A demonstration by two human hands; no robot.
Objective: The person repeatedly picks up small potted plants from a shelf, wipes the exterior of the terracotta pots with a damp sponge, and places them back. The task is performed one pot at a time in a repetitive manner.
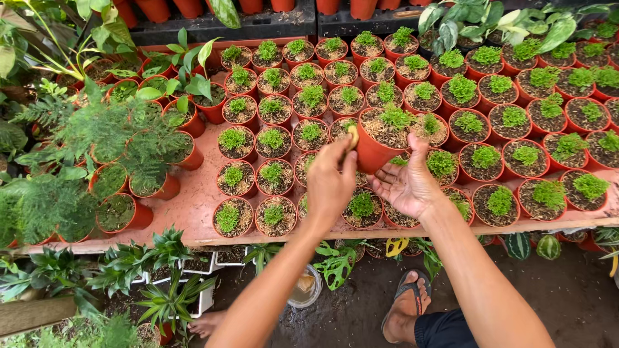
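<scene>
— What's nearest?
— A sandalled foot (407, 303) on dark ground, below the desk (193, 206) edge.
— And the hands?
— Left hand (332, 177) pinches a small pale piece (353, 136) against a tilted orange pot (380, 138); right hand (409, 183) lies open, thumb on the pot's side.
— Beyond?
— Rows of small orange pots (309, 96) with green seedlings; no labels visible.

Probably a plant nursery: rows of small orange pots (274, 177) with seedlings on a bench (193, 206).
</scene>
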